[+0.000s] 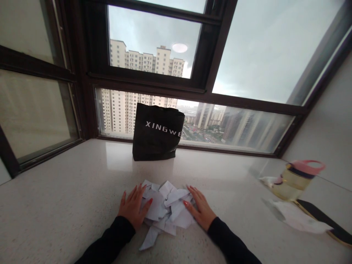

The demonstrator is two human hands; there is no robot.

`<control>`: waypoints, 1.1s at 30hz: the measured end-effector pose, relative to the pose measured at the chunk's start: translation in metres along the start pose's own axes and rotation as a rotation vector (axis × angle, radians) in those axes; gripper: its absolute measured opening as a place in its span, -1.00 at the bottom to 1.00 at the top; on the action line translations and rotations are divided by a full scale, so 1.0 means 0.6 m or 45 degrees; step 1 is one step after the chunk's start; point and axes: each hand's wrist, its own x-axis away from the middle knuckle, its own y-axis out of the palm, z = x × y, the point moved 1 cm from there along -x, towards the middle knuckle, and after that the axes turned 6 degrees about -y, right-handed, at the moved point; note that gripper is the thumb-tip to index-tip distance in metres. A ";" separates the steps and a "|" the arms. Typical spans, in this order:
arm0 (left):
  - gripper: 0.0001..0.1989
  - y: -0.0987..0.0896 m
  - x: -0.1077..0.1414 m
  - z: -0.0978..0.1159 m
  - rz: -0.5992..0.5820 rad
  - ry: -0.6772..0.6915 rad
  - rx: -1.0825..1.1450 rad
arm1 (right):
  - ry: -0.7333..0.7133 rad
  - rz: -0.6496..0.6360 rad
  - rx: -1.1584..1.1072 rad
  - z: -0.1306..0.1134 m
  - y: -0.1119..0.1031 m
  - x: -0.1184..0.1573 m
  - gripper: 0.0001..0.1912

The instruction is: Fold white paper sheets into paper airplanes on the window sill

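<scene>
A loose heap of torn white paper pieces (167, 205) lies on the pale speckled sill between my two hands. My left hand (133, 207) rests against the heap's left side, fingers spread, thumb over the paper. On the opposite side my right hand (200, 209) touches the heap with its fingers stretched out and its thumb on the paper. Neither hand grips anything. One longer scrap (149, 239) sticks out toward me at the front. Behind the heap, a black bag (158, 134) with white lettering stands upright near the window.
The speckled sill (74, 190) runs up to the dark window frame (233, 151). At the right stands a yellowish bottle (293, 183) with a pink lid. In front of it lie a white packet (299, 218) and a dark flat object (327, 222).
</scene>
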 end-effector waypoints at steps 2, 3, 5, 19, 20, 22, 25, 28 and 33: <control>-0.46 0.011 0.003 0.003 -0.089 0.097 0.009 | -0.050 -0.108 0.012 -0.006 0.017 0.008 -0.40; -0.44 0.016 0.004 0.003 -0.117 0.158 0.022 | -0.104 -0.150 0.005 -0.017 0.023 0.012 -0.40; -0.43 0.020 0.004 0.002 -0.126 0.246 0.042 | -0.214 -0.193 -0.027 -0.044 0.029 0.017 -0.38; -0.55 -0.017 0.035 0.059 0.244 0.582 -0.015 | -0.071 0.073 -0.567 -0.043 0.011 -0.004 -0.68; -0.55 -0.009 0.038 0.059 0.193 0.508 -0.046 | -0.091 0.056 -0.634 -0.046 0.013 -0.003 -0.68; -0.58 -0.002 0.039 0.056 0.121 0.428 -0.082 | -0.045 0.096 -0.697 -0.043 0.016 -0.003 -0.67; -0.55 -0.011 0.037 0.068 0.109 0.428 -0.050 | 0.137 0.229 -0.673 -0.015 0.017 -0.008 -0.67; -0.54 -0.018 0.041 0.116 0.028 0.518 0.054 | 0.213 0.272 -0.655 0.016 0.022 -0.012 -0.68; -0.61 0.003 0.038 0.191 -0.204 0.520 0.133 | 0.195 0.241 -0.660 0.036 0.032 -0.008 -0.67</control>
